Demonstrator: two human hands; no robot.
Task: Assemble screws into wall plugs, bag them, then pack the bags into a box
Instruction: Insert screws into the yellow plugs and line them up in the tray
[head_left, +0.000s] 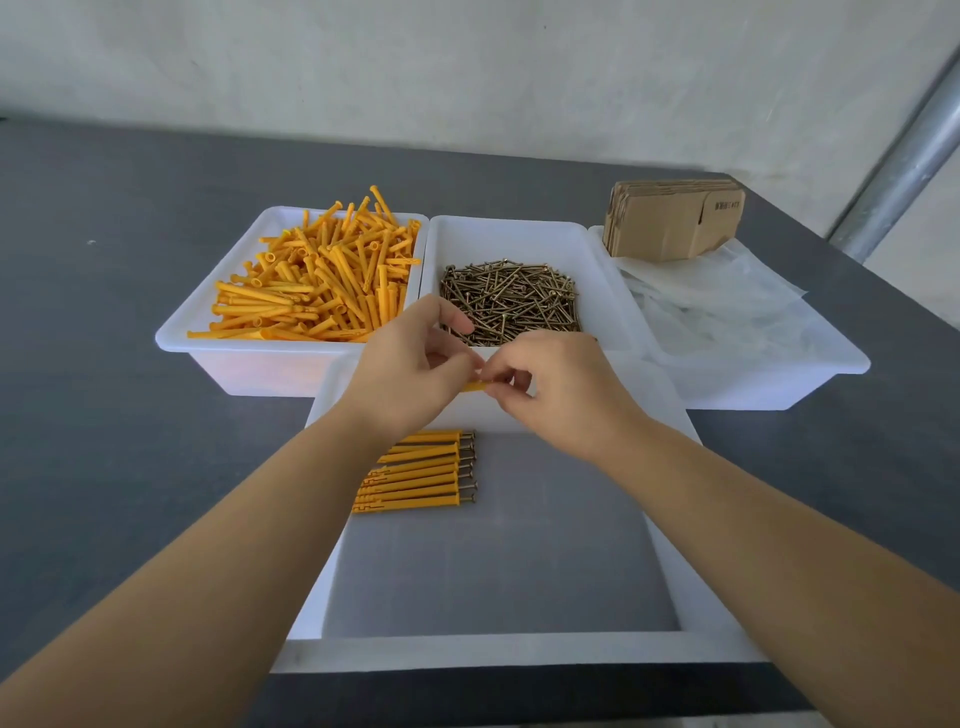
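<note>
Over the far end of the near white tray (498, 649), my left hand (410, 364) pinches an orange wall plug (475, 385), only a short piece of which shows. My right hand (550, 384) meets it, fingers pinched at the plug's end; any screw in them is hidden. Several assembled plugs with screws (421, 475) lie in a row on the tray floor, below my left wrist. Behind stand a tray of loose orange plugs (317, 280) and a tray of brass screws (511, 301).
At the right, a white tray (753, 379) holds clear plastic bags (717, 301) and a stack of flat cardboard boxes (675, 218). All trays rest on a dark grey table (104, 364). A metal pole (904, 156) rises at the far right.
</note>
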